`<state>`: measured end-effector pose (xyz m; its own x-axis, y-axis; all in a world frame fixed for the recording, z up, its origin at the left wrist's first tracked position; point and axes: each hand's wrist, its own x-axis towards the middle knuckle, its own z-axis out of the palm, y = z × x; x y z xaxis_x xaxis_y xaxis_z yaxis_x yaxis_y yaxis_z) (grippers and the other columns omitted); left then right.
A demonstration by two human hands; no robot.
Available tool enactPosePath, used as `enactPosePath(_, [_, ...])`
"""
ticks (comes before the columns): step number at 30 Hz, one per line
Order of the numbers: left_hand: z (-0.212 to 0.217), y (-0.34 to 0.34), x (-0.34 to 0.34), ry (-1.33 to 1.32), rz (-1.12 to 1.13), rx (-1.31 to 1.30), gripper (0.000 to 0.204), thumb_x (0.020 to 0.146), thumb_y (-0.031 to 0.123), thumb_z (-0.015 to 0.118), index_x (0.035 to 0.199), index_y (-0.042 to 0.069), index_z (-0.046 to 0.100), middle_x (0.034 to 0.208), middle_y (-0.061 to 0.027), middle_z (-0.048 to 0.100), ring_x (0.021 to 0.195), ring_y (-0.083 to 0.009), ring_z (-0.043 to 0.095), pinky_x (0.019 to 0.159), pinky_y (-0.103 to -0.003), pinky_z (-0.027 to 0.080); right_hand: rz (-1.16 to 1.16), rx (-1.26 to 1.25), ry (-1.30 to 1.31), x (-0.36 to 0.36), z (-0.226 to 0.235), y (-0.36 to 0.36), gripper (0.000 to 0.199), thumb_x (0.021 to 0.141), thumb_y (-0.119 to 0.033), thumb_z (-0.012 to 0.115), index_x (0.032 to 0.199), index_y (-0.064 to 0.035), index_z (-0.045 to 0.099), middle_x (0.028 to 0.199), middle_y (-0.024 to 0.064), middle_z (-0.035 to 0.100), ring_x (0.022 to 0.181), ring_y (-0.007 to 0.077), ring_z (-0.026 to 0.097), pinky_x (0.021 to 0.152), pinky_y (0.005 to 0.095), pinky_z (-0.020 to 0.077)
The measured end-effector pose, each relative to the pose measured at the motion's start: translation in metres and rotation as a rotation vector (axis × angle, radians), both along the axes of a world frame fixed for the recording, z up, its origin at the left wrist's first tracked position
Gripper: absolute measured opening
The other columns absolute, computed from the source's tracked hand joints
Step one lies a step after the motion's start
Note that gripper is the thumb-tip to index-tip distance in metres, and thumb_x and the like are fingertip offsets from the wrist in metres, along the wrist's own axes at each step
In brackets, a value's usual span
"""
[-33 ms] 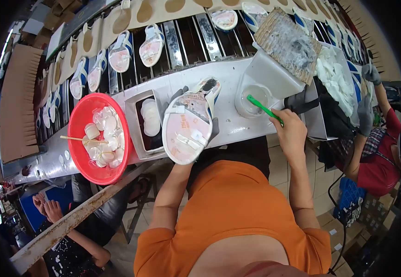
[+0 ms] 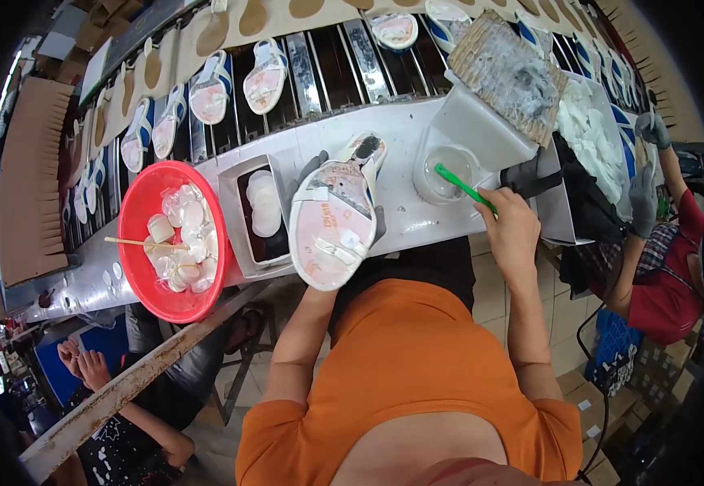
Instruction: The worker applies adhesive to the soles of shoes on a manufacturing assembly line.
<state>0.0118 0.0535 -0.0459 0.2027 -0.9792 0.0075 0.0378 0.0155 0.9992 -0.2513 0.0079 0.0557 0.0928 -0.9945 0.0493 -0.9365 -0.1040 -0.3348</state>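
My left hand [image 2: 319,182], mostly hidden beneath it, grips a white sandal [image 2: 334,215] sole-up above the near edge of the grey work table [image 2: 404,134]; pale patches show on its sole. My right hand [image 2: 512,228] is closed around a green brush [image 2: 463,186], whose tip dips into a clear round container [image 2: 447,172] to the right of the sandal. Just left of the sandal sits a grey box [image 2: 256,212] holding white pads. Farther left, a red bowl [image 2: 170,241] contains pale pieces and a thin stick [image 2: 137,242]. Beyond the table, a conveyor [image 2: 319,61] carries more sandals. At far right, another person's gloved hand [image 2: 642,198] works beside a pile of white pieces [image 2: 591,134].
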Motion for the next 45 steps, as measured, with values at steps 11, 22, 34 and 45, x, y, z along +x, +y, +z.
enactPosePath(11, [-0.003, 0.021, -0.019, 0.626, -0.024, 0.055, 0.052, 0.100, 0.031, 0.053, 0.145, 0.007, 0.042, 0.139, -0.0127, 0.052, 0.124, -0.0264, 0.053, 0.105, -0.040, 0.045, -0.066, 0.192, -0.535, -0.022, -0.025, -0.002, 0.021, 0.090, -0.012, 0.071, 0.107, -0.0007, 0.071, 0.076, 0.0042, 0.068, 0.064, 0.0120, 0.057, 0.060, 0.0270, 0.0423])
enactPosePath(22, [-0.008, 0.028, -0.026, 0.869, -0.125, 0.100, 0.052, 0.101, 0.030, 0.053, 0.146, 0.007, 0.041, 0.139, -0.0127, 0.051, 0.124, -0.0261, 0.053, 0.105, -0.040, 0.045, -0.049, 0.468, -1.099, 0.016, -0.010, -0.001, 0.014, 0.093, -0.005, 0.066, 0.105, 0.0005, 0.069, 0.086, 0.0051, 0.069, 0.066, 0.0050, 0.054, 0.059, 0.0191, 0.0421])
enactPosePath(34, [-0.011, 0.033, -0.026, 0.945, -0.147, 0.110, 0.051, 0.101, 0.029, 0.052, 0.146, 0.007, 0.040, 0.138, -0.0126, 0.051, 0.124, -0.0258, 0.053, 0.105, -0.039, 0.045, 0.134, 0.391, -0.837, 0.060, -0.015, 0.000, 0.012, 0.084, -0.001, 0.074, 0.096, 0.0006, 0.075, 0.083, -0.0001, 0.063, 0.067, 0.0035, 0.044, 0.060, 0.0204, 0.0335])
enactPosePath(45, [-0.013, 0.031, -0.025, 0.987, -0.151, 0.111, 0.051, 0.102, 0.028, 0.052, 0.146, 0.007, 0.040, 0.138, -0.0125, 0.051, 0.123, -0.0256, 0.053, 0.105, -0.039, 0.045, 0.151, 0.385, -0.748, 0.058, -0.012, -0.005, 0.011, 0.086, -0.009, 0.075, 0.094, -0.0017, 0.076, 0.079, 0.0057, 0.069, 0.065, 0.0095, 0.054, 0.058, 0.0257, 0.0383])
